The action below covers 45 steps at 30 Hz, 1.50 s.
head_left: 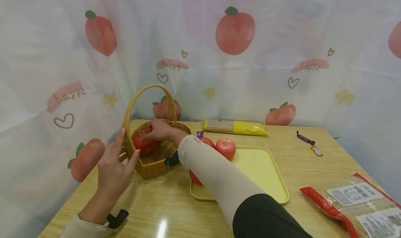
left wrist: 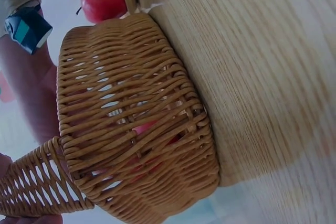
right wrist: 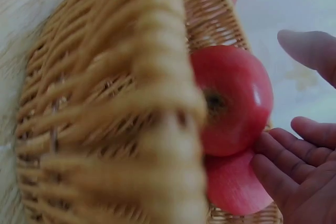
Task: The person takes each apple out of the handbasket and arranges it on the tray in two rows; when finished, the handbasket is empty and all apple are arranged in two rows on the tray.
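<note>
Nearest to you, on the right, lies a clear bag (head_left: 347,208) with a red edge and white labels. Your left hand (head_left: 114,166) is close to you on the other side, and it pinches the handle (head_left: 171,107) of the basket low down, with fingers on both sides of it.

A bit farther in is the yellow tray (head_left: 263,175). Your right sleeve (head_left: 216,173) goes over it and hides part of a red apple (head_left: 195,179) near its front. Two more apples (head_left: 225,148) sit side by side at its back left corner.

Left of the tray stands the brown basket (head_left: 153,170). Your right hand (head_left: 161,130) is in it, fingers spread and thumb apart. Its fingertips are at the edge of the upper red apple (right wrist: 236,98); you cannot tell if they press it. A lower apple (right wrist: 239,187) lies just beside that one, also in the basket.

Farther back on the bench (head_left: 294,168) are a small white and orange sweet (head_left: 316,150), a purple sweet (head_left: 305,138) and a long yellow packet (head_left: 235,127). Behind everything hangs a fruit curtain (head_left: 194,29).
</note>
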Tool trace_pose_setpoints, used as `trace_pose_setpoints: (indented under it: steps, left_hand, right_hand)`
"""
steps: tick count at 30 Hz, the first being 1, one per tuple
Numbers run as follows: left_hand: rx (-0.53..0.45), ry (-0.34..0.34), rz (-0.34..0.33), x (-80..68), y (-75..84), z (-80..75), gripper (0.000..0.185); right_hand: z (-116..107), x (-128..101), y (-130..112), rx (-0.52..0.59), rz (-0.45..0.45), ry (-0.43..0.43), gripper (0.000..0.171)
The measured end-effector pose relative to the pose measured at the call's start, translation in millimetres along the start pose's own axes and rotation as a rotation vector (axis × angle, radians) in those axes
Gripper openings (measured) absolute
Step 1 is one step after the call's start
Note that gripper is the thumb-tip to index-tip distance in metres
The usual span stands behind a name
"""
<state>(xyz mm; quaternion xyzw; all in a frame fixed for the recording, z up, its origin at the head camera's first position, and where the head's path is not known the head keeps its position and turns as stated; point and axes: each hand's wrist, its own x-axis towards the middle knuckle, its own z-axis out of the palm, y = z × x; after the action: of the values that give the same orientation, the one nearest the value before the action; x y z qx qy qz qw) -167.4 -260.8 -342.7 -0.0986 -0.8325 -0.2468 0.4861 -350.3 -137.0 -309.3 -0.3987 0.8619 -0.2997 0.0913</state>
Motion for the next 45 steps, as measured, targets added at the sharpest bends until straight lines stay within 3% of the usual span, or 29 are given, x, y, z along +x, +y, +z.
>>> trace_pose_setpoints:
  steps: [2, 9, 19, 26, 29, 31, 37, 45]
  left_hand:
    - [0.002, 0.003, 0.001, -0.8, -0.2, -0.5, 0.088]
    - [-0.009, 0.018, -0.003, -1.8, 2.1, 0.7, 0.090]
    - [0.009, 0.008, 0.003, -3.3, 5.8, 6.6, 0.089]
    - [0.014, 0.015, 0.011, -2.2, 6.2, 6.0, 0.086]
    - [0.012, 0.018, 0.011, -1.3, 6.4, 4.8, 0.085]
    - [0.015, 0.020, 0.012, -1.0, 6.4, 4.0, 0.086]
    - [0.022, 0.014, 0.012, -1.2, 4.7, 2.5, 0.087]
    - [0.045, 0.023, 0.021, -1.3, 2.5, 0.9, 0.089]
  right_hand:
    - [3, 3, -4, -0.020, -0.008, -0.009, 0.068]
    - [8, 13, -11, 0.017, 0.002, -0.092, 0.038]
    - [6, 16, -15, -0.254, 0.011, -0.175, 0.031]
    - [10, 23, -17, -0.249, 0.068, -0.353, 0.032]
    - [11, 27, -16, -0.246, 0.103, -0.392, 0.033]
    - [12, 28, -15, -0.247, 0.122, -0.391, 0.037]
    - [11, 28, -17, -0.282, 0.074, -0.355, 0.034]
    - [5, 25, -25, -0.348, 0.036, -0.347, 0.043]
